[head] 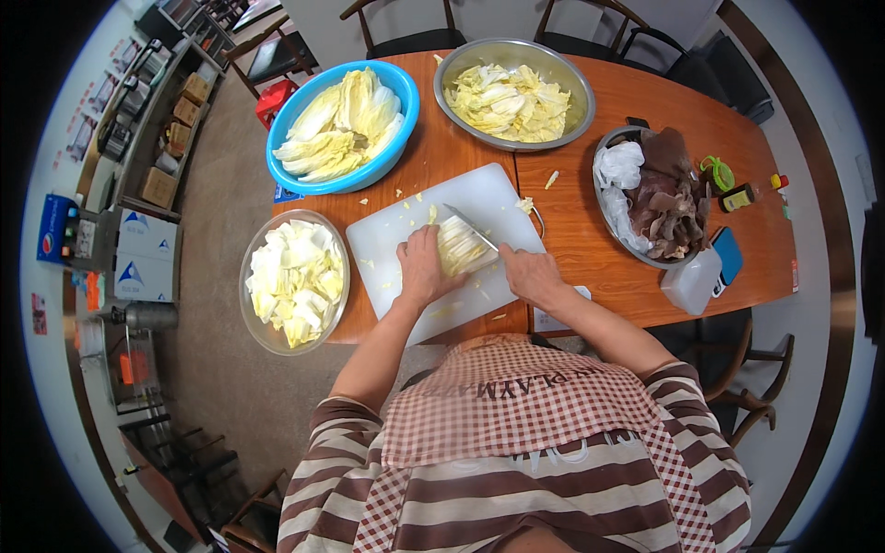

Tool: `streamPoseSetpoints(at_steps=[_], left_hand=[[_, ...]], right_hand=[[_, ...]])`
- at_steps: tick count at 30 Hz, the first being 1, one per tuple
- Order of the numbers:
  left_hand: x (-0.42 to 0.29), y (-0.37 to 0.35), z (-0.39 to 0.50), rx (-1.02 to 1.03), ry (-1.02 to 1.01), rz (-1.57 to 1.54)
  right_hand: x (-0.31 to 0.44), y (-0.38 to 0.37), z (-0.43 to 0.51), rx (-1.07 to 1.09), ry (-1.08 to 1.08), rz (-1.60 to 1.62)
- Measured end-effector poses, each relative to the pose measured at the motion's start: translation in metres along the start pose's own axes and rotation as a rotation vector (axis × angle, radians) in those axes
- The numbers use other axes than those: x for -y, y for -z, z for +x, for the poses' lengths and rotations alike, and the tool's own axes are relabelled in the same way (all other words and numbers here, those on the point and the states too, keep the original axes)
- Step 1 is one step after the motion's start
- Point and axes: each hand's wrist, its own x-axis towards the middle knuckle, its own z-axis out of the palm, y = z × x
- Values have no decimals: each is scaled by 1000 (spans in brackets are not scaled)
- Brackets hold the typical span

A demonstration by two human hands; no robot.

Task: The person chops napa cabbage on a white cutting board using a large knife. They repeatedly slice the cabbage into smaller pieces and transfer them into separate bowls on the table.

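Observation:
On a white plastic cutting board [387, 228] lies a bunch of napa cabbage [462, 247], pale and cut into strips. My left hand [422, 266] presses on its left side, fingers curled against it. In my right hand [529, 273] is the handle of a kitchen knife [471, 227], whose blade slants across the cabbage's upper right side. Small cabbage scraps are scattered over the board. Left of it stands a clear bowl [243, 283] of chopped cabbage pieces. Behind the board, a blue basin [413, 104] holds large whole cabbage leaves.
A steel bowl [588, 104] of cut cabbage stands at the back of the wooden table [574, 207]. To the right are a metal basin [599, 200] of dark wood-ear-like pieces with plastic bags, a sauce bottle [743, 198], a white plastic container [691, 282] and a blue-topped object [727, 252].

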Motion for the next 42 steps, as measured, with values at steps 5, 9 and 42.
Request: streamPoseSetpoints(at_steps=[5,9,42], left_hand=[[3,-7,-4,-61,6,-61],[3,-6,-6,-119,3,-159],[-24,0,33,217,110,107]], right_hand=[[16,41,5,-41,-96,137],[42,57,-13,50,-52,224],[-83,76,-88,722,-640,1263]])
